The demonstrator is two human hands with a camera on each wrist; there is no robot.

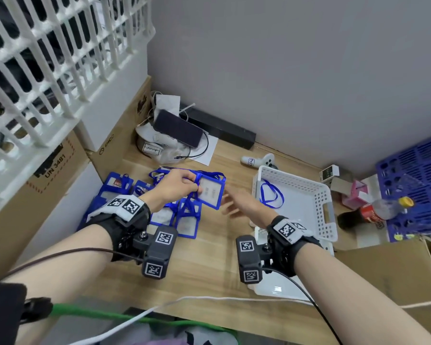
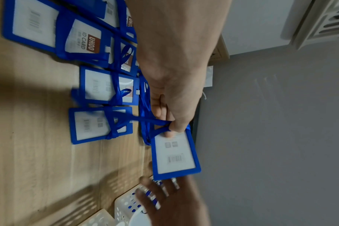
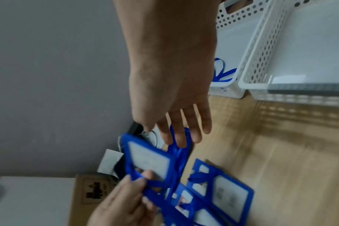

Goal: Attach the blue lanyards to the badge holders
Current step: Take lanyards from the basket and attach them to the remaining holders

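- My left hand (image 1: 178, 186) pinches the top edge of a blue-framed rectangular plastic badge holder (image 1: 210, 192), thumb and fingers closed right where a blue ribbon lanyard (image 2: 155, 122) is looped through it.
- The holder hangs clear of the light wooden tabletop (image 1: 209, 257); its long axis runs away from my left fingertips toward my right side, so its free short end is the part nearest my right hand (image 1: 244, 204).
- My right hand holds nothing: the fingers are straight and spread, just beside the holder's free end. The right wrist view shows its fingertips (image 3: 181, 142) at the lanyard's ribbon, but I cannot tell whether they touch it.
- The pile of other blue-framed badge holders (image 1: 179, 217), each with ribbon across it, lies on the table under and behind my left hand.
- One loose blue ribbon lanyard loop (image 1: 271, 194) sits alone in the white perforated plastic basket (image 1: 327, 215), to the right of my right hand and well apart from my left.
- I judge this holder already has its lanyard on, so my left hand, directly above the pile, is better placed to set it down, while my right is nearer the basket's ribbon.
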